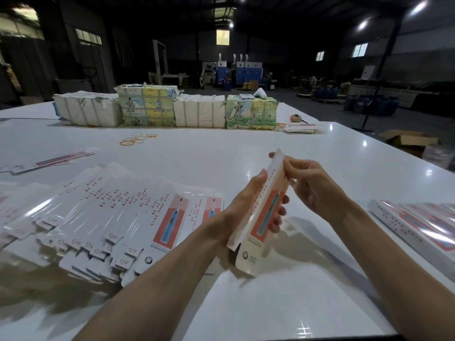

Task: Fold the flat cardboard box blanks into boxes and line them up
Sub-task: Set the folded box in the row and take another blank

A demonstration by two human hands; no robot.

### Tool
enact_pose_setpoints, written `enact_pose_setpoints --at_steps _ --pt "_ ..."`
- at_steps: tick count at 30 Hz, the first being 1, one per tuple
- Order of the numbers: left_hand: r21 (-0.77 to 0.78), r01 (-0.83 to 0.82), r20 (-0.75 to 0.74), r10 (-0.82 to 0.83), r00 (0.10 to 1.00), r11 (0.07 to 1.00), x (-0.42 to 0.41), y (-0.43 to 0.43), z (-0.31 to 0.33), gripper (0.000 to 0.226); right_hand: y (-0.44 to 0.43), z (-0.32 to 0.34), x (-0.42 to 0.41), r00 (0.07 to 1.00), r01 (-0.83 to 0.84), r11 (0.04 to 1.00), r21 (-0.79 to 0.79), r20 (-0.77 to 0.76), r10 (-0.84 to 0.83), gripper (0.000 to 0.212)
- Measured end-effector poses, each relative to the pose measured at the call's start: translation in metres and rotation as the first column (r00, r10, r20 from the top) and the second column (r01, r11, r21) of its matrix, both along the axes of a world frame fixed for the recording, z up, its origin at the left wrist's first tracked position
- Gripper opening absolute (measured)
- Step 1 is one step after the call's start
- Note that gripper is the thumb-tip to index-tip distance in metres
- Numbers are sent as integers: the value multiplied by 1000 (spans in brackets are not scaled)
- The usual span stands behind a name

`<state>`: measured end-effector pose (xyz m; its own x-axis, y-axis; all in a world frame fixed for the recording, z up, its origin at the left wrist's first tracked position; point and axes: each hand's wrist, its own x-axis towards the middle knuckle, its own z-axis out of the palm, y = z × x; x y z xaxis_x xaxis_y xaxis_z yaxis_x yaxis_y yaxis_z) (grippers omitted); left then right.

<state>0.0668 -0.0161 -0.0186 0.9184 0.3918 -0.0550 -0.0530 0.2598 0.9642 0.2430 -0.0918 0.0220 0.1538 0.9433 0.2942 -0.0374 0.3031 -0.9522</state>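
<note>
Left hand (248, 205), right hand (312, 185) around slim glossy box (268, 210) (cardboard, oblong)

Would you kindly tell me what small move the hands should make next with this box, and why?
Probably fold the far end flap in and tuck it: the left hand grips the box around its middle, and the right hand pinches that far end.

Cut-offs and occlusions
Folded boxes (423, 225) clipped by right edge, blank pile (98, 212) clipped left. Red print unreadable. Left hand (247, 200) partly behind held box (267, 212).
</note>
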Motion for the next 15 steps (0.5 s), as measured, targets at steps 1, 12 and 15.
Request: enact_pose_setpoints --at_steps 1,12,15 --pt "-17 -45 -16 45 999 999 2 -2 0 71 1 0 0 999 -20 1000 13 -41 21 29" --pt "-348 -174 165 243 956 921 -5 8 2 66 10 -27 -35 977 181 983 35 107 -184 47" --pt "-214 -261 96 286 953 941 -5 7 -2 74 12 -33 -40 964 210 972 101 144 -223 43"
